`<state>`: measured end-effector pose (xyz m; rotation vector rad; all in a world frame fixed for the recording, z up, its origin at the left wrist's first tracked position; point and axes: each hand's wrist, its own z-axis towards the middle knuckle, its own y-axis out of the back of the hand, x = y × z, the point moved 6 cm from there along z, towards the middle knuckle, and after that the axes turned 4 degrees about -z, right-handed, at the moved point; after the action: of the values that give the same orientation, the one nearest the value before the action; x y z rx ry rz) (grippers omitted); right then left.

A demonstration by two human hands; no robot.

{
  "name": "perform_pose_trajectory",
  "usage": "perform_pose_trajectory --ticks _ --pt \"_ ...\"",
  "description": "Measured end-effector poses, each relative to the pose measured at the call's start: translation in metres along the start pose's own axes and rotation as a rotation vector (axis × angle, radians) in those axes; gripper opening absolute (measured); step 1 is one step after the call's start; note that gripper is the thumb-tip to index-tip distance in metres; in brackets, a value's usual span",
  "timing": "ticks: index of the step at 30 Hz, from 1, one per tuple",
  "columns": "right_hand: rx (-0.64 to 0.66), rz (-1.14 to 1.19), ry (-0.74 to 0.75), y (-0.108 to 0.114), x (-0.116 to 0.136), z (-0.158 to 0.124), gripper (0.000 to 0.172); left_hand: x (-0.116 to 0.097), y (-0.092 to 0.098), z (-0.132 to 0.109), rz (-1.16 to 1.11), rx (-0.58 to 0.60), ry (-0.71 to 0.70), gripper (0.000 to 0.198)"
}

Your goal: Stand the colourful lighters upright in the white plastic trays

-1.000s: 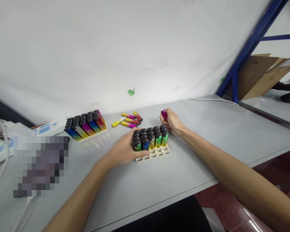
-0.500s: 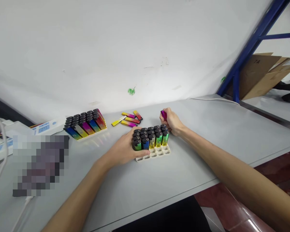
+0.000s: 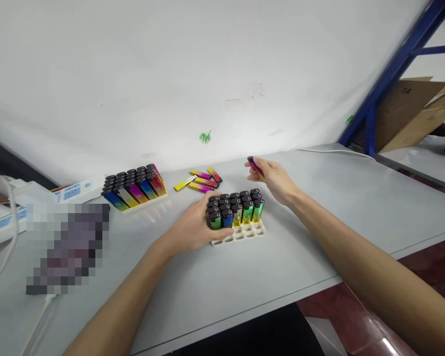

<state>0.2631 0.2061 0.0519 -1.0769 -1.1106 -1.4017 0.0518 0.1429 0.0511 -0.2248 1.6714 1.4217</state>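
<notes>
My right hand (image 3: 272, 177) pinches a purple and yellow lighter (image 3: 257, 169) with a black top, raised above the table to the right of the loose ones. My left hand (image 3: 193, 222) is wrapped round the left end of a white lighter tray (image 3: 241, 236), its thumb along the front of the lighters. Rows of black-topped green, blue and yellow lighters (image 3: 247, 212) stand upright in the tray. Bare slots show along its near side. Behind it several loose lighters (image 3: 206, 183), yellow, red and purple, lie flat on the table.
At the back left stands another tray filled with multicoloured lighters (image 3: 135, 188). White power strips (image 3: 74, 192) with cables and a pixelated dark object (image 3: 68, 247) lie at the left. A blue metal frame (image 3: 371, 118) and cardboard boxes (image 3: 411, 113) are at the right.
My right hand has turned and lifted a little, so more of the purple and yellow lighter shows. My left hand keeps its grip on the tray. The whole view has shifted slightly.
</notes>
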Motion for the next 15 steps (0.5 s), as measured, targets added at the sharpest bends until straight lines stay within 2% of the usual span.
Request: perform_pose_trajectory --ticks 4,6,8,12,15 --pt "-0.04 -0.084 0.205 0.017 0.036 -0.008 0.027 0.003 0.001 0.0 -0.013 -0.013 0.026 0.069" --pt "-0.063 -0.1 0.234 0.025 0.051 -0.016 0.029 0.006 0.003 0.0 -0.016 -0.022 0.04 0.07" --pt "-0.032 -0.101 0.244 0.028 0.062 -0.027 0.032 0.009 0.006 0.001 -0.009 -0.043 0.039 0.072" --pt "0.063 -0.141 0.342 0.017 0.079 -0.055 0.034 0.012 0.011 0.002 -0.032 -0.086 0.013 0.074" --pt "0.125 -0.293 0.405 0.001 0.079 -0.07 0.033 0.013 0.012 0.001 -0.06 -0.078 0.028 0.076"
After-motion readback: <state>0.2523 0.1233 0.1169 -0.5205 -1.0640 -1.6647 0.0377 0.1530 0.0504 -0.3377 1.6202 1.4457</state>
